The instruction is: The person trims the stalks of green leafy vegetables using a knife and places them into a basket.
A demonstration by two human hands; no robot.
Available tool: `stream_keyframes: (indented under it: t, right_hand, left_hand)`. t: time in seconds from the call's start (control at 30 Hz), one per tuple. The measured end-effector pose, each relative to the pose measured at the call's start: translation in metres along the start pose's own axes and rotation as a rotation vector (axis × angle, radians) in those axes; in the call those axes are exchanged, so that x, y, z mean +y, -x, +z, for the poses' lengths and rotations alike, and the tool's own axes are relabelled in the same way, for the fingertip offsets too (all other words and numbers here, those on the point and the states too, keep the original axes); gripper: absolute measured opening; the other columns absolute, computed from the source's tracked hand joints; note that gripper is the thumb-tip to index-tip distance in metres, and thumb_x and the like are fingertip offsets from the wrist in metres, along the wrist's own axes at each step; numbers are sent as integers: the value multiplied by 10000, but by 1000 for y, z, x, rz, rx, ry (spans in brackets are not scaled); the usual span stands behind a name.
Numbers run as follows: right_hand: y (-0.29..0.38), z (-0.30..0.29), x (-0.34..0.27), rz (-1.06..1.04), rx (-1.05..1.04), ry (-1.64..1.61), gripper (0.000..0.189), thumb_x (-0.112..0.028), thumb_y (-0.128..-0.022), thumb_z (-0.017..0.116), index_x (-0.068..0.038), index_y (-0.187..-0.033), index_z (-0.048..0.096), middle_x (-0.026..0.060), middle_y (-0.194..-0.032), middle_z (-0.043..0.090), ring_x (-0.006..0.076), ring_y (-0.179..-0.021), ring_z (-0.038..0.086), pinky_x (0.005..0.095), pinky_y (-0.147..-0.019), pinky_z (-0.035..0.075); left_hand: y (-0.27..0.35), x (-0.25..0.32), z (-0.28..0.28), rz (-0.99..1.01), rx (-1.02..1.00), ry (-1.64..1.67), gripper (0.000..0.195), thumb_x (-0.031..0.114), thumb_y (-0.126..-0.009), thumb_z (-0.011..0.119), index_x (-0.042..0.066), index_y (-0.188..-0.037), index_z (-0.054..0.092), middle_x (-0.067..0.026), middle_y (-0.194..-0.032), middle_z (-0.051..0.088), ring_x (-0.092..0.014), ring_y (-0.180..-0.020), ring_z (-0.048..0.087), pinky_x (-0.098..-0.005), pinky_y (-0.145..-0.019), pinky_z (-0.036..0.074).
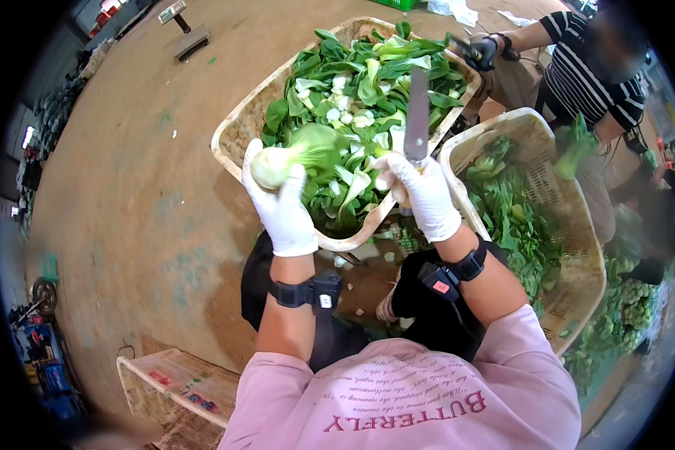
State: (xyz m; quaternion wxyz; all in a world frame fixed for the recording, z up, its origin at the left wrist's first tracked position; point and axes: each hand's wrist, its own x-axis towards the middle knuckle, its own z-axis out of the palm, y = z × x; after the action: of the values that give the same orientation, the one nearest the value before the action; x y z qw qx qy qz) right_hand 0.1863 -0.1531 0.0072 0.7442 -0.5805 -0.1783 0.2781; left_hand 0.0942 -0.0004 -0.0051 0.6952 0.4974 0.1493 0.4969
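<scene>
My left hand, in a white glove, grips a head of bok choy by its pale base, leaves pointing right. The leaves look blurred. In my right hand, also gloved in white, is a knife with its broad blade pointing away from me. Both hands are above the near end of a cream plastic crate. Loose bok choy leaves and cut white stem ends fill much of this crate.
A second plastic crate with leafy greens stands at my right. Beyond it a co-worker holds a bok choy and a dark tool. Piled greens lie far right. An overturned crate is at lower left, a platform scale behind.
</scene>
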Motion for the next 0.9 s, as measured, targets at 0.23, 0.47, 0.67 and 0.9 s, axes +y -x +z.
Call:
stream_keyframes:
  t: [0.23,0.47,0.67,0.9]
  right_hand:
    - [5,-2,11,121,-45,-305,284,-310,-843,663,-59,-947,580,7,-684,573,54,-507,482,193,-429,371]
    - [-4,-20,15,-66,-225,-140,354,-115,-801,693,-31,-1113,548,23,-965,605,99,-850,558,237,-735,453]
    - [5,4,6,-355,44,-100,429,-123,-820,668,-22,-1215,534,-1,-936,591,51,-727,519,187,-625,438]
    - [63,-58,12,-50,-51,-357,518,-351,-854,609,-70,-1272,488,8,-864,597,30,-589,480,165,-479,399]
  left_hand:
    - [32,-14,26,600,-518,-653,676,18,-648,699,48,-1267,430,-165,-1324,434,-371,-1248,387,-452,-1044,311]
    - [36,-25,17,44,-505,-425,697,31,-705,734,29,-1312,392,-69,-1007,608,-124,-840,581,-216,-732,461]
    - [34,-20,2,188,-540,-545,387,244,-783,676,67,-1116,592,-124,-1102,609,-283,-988,579,-375,-878,438]
    - [54,-51,16,368,-1117,-881,515,253,-814,636,7,-1229,457,-153,-1203,518,-265,-1005,543,-334,-835,456]
